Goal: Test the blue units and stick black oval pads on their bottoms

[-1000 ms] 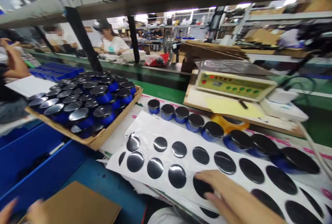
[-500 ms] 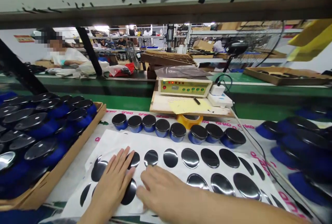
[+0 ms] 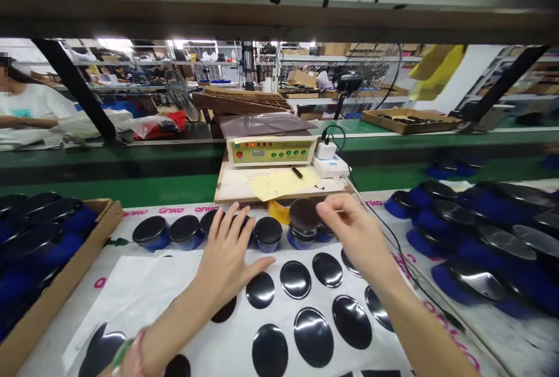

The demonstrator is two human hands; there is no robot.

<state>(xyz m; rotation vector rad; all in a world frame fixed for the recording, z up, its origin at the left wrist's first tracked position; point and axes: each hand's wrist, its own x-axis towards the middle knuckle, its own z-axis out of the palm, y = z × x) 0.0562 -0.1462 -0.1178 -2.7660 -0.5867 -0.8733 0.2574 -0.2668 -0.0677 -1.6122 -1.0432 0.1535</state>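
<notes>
My right hand (image 3: 351, 231) pinches a glossy black round sticker (image 3: 304, 214) by its edge, holding it just above a blue jar (image 3: 302, 238) in the row at the back of the bench. My left hand (image 3: 227, 258) is open, fingers spread, close in front of a black-lidded blue jar (image 3: 268, 234) and touching nothing I can make out. Beneath both hands lies a white backing sheet (image 3: 131, 290) carrying rows of black round stickers (image 3: 296, 279). Part of the row of jars is hidden behind my hands.
A wooden tray (image 3: 56, 266) of blue jars stands at the left, and more blue jars (image 3: 476, 237) lie at the right. Behind the row are a control box (image 3: 271, 150), yellow paper, tape and a cable. A shelf beam (image 3: 279, 22) crosses overhead. A co-worker (image 3: 30, 103) sits far left.
My right hand has risen from the sheet to the jar row with a sticker pinched in it. My left hand has moved forward off the sheet's stickers. The view has swung left.
</notes>
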